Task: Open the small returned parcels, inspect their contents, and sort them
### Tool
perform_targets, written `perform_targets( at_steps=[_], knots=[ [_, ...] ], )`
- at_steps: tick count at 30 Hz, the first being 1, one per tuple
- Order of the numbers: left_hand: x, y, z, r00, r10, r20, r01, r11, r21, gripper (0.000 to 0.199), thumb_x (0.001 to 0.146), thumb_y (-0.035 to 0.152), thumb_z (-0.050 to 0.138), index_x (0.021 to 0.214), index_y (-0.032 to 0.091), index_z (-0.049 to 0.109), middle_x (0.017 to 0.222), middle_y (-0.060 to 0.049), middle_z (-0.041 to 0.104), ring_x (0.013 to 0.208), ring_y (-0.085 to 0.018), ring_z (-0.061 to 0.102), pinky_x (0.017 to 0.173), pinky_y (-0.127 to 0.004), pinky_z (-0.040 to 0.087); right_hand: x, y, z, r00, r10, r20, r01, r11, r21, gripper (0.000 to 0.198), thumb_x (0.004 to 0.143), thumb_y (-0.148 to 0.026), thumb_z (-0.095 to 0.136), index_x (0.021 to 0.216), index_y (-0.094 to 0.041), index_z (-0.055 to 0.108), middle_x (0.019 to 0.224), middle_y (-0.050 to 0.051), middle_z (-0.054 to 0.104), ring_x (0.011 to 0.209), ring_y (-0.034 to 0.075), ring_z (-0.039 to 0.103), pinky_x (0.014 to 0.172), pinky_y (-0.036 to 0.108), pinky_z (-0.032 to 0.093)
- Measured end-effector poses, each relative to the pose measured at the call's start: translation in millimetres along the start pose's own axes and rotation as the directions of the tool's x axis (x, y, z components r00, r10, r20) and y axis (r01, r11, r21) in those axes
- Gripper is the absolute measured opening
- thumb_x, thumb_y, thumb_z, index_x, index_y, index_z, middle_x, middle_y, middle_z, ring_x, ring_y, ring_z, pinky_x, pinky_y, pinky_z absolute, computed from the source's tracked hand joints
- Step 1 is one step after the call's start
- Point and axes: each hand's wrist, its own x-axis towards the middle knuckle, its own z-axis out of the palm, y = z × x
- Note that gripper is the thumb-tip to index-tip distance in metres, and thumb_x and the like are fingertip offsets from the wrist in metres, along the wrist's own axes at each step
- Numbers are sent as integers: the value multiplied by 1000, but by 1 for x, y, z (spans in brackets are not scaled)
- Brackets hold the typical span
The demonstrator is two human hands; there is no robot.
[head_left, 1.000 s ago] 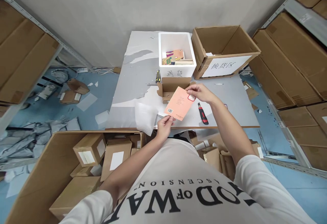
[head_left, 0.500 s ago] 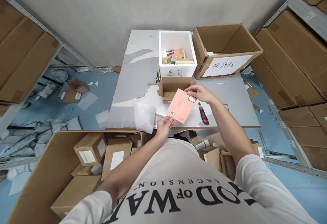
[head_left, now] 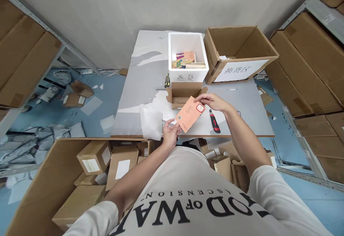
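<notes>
Between my two hands a thin orange book (head_left: 189,114) is held tilted above the table's front edge, showing a barcode and a red-framed label. My left hand (head_left: 171,132) pinches its lower left corner. The fingers of my right hand (head_left: 212,101) grip the upper right corner. Just behind the book stands an open small cardboard box (head_left: 184,91). A red and black box cutter (head_left: 214,122) lies to the right, below my right hand. White foam wrap (head_left: 151,123) hangs over the table edge, left of my left hand.
At the back of the table (head_left: 145,69) are a white foam box (head_left: 188,75) with several books and a large cardboard carton (head_left: 239,71) with a handwritten sign. A yellow and black cutter (head_left: 167,80) lies nearby. Below left, a big carton (head_left: 40,184) holds several parcels. Loaded shelves flank both sides.
The book has tilted further and turned slightly clockwise between my hands. My left fingers have spread a little at its corner, and my right hand has lowered slightly.
</notes>
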Motion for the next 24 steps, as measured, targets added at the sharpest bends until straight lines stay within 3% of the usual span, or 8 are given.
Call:
perform_targets(
  at_steps=[3, 8, 11, 13, 17, 24],
  knots=[
    [3, -1, -1, 1000, 4, 28, -4, 1000, -7, 44, 62, 41, 80, 91, 17, 60, 72, 0, 69, 66, -11, 66, 71, -27, 52, 5, -3, -2, 997, -70, -26, 68, 997, -47, 24, 81, -36, 61, 94, -20, 72, 91, 5, 69, 80, 17, 61, 72, 32, 49],
    [6, 2, 0, 998, 34, 44, -35, 999, 25, 51, 55, 35, 85, 99, 17, 68, 94, -8, 73, 81, -17, 69, 73, -30, 52, 17, -11, -6, 970, -238, -58, 226, 961, -162, 20, 82, -38, 62, 90, -23, 74, 90, 5, 65, 82, 18, 61, 77, 35, 50],
    [6, 5, 2, 997, 59, 46, -63, 995, 81, 48, 56, 36, 84, 97, 16, 70, 93, -9, 74, 79, -19, 70, 71, -30, 51, 22, -18, -6, 955, -286, -83, 264, 942, -208, 18, 82, -38, 64, 88, -24, 74, 99, 6, 64, 88, 18, 60, 80, 36, 49],
    [6, 7, 3, 995, 78, 60, -85, 987, 137, 41, 61, 41, 81, 90, 15, 71, 88, -9, 74, 73, -18, 70, 67, -29, 51, 25, -22, -3, 964, -254, -81, 235, 952, -194, 20, 82, -38, 63, 89, -22, 73, 97, 6, 67, 87, 19, 61, 79, 35, 50],
    [7, 7, 0, 991, 75, 110, -100, 964, 245, 37, 66, 50, 75, 74, 14, 70, 80, -8, 73, 64, -15, 68, 61, -26, 49, 31, -15, 4, 996, -69, -52, 64, 994, -84, 31, 82, -40, 60, 95, -16, 73, 78, 5, 70, 69, 17, 62, 64, 30, 50],
    [11, -2, -5, 985, -99, 138, 65, 970, 233, 37, 66, 50, 75, 75, 15, 69, 80, -7, 73, 73, -18, 69, 66, -27, 49, 43, 22, 14, 992, 79, -100, -86, 994, -61, 34, 79, -38, 61, 97, -14, 75, 83, 7, 75, 70, 18, 66, 60, 27, 51]
  ],
)
